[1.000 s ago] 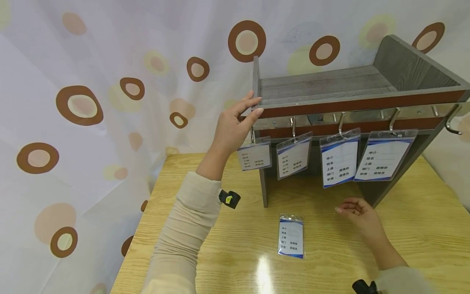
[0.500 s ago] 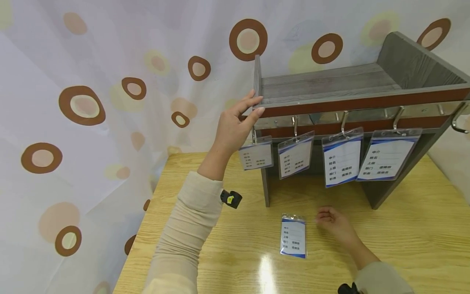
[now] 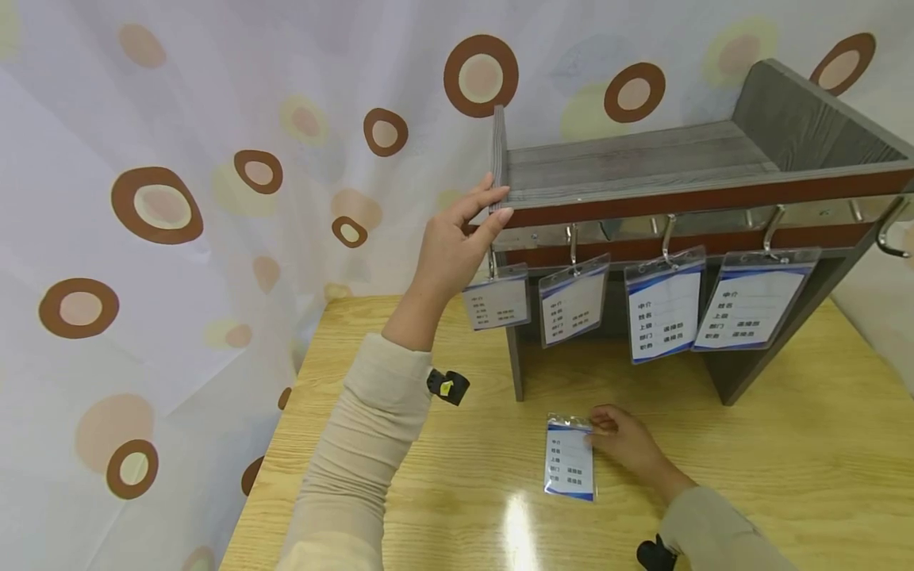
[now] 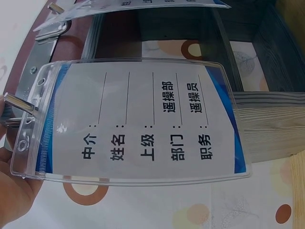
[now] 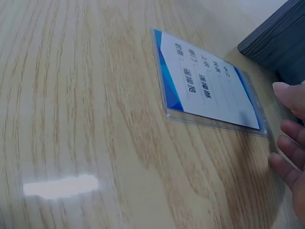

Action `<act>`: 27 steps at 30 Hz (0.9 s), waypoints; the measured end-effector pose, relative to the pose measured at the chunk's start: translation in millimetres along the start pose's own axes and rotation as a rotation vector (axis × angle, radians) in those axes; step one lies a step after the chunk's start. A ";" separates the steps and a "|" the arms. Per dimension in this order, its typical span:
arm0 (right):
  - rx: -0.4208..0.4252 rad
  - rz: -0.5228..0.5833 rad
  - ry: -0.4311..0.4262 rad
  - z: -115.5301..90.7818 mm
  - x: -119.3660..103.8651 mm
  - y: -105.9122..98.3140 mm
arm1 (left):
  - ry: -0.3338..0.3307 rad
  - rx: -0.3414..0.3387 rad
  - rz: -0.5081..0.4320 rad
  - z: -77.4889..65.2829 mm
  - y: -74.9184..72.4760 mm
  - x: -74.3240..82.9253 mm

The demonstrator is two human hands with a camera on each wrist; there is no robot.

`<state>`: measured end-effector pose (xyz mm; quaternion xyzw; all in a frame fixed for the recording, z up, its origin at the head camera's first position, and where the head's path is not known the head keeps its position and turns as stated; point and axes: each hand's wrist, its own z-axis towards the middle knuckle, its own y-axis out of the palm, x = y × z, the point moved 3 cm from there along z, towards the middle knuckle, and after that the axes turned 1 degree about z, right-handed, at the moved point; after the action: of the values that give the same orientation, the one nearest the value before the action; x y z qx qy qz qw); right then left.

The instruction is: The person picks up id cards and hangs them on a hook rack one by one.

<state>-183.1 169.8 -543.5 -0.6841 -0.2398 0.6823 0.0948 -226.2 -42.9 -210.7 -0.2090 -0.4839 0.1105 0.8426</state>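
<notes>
My left hand holds the front left corner of a grey wooden shelf, thumb on the front edge and fingers over the side panel. Just below it a clear badge holder hangs from a metal hook. Flat on the table lies another badge holder with a white card, blue bands and printed characters. My right hand is at its upper right edge in the head view. In the right wrist view the loosely bent fingers stand beside the slotted end, with nothing held between them.
Several more badge holders hang in a row from the shelf's hooks. One hook at the far right bears no badge. A wooden table supports everything, and a patterned curtain covers the back and left.
My right hand has moved left across the table, from below the shelf's right leg to the edge of the lying badge holder. The left hand stays on the shelf corner.
</notes>
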 end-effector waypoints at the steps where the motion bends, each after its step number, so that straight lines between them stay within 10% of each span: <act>1: 0.000 -0.017 -0.014 0.5 1.0 0.9 | -0.002 -0.001 0.000 -0.1 0.2 -0.2; 27: -0.050 -0.380 -0.123 14.2 -0.5 17.0 | 0.005 0.006 0.002 0.2 0.7 -1.1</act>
<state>-193.6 152.0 -551.6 -0.5857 -0.3865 0.6866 0.1901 -226.9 -42.6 -211.8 -0.2074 -0.4814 0.1123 0.8442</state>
